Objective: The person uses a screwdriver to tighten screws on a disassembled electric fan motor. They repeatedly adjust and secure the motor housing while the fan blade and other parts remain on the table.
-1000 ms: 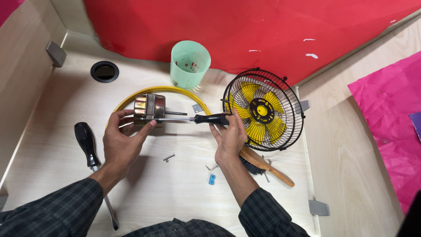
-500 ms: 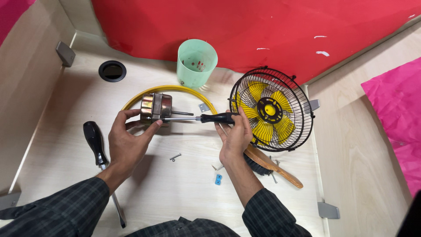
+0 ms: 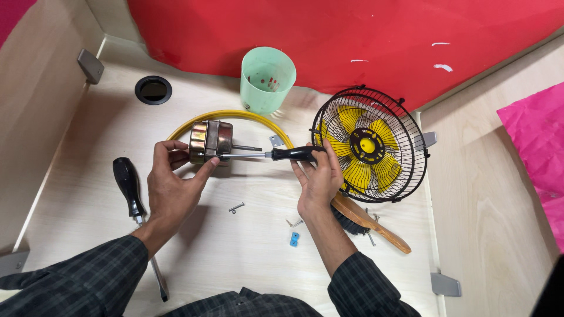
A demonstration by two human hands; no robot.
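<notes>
The person's left hand, just left of the middle of the frame, is curled around a small round metal fan motor with a brassy sheen, fingers on its left end and thumb pressed up under its right edge, so the motor is held a little above the pale wooden tabletop. A thin shaft pokes out of the motor toward the right. The right hand, just right of centre, is closed on the black handle of a slim screwdriver that lies level, its metal shank running left until the tip meets the motor's face.

Behind the motor a curved yellow plastic ring lies flat on the table, and beyond it, toward the upper middle, stands a pale green plastic cup with small bits inside. To the right of the right hand a round black wire fan cage with yellow blades stands tilted. A wooden-handled brush lies under its lower edge, slanting to the lower right. A larger black-handled screwdriver rests on the table at the left, beside the left wrist. Between the two forearms lie a loose metal screw and a small blue plastic piece. A round black cable hole sits in the upper left, and a red sheet covers the top of the frame.
</notes>
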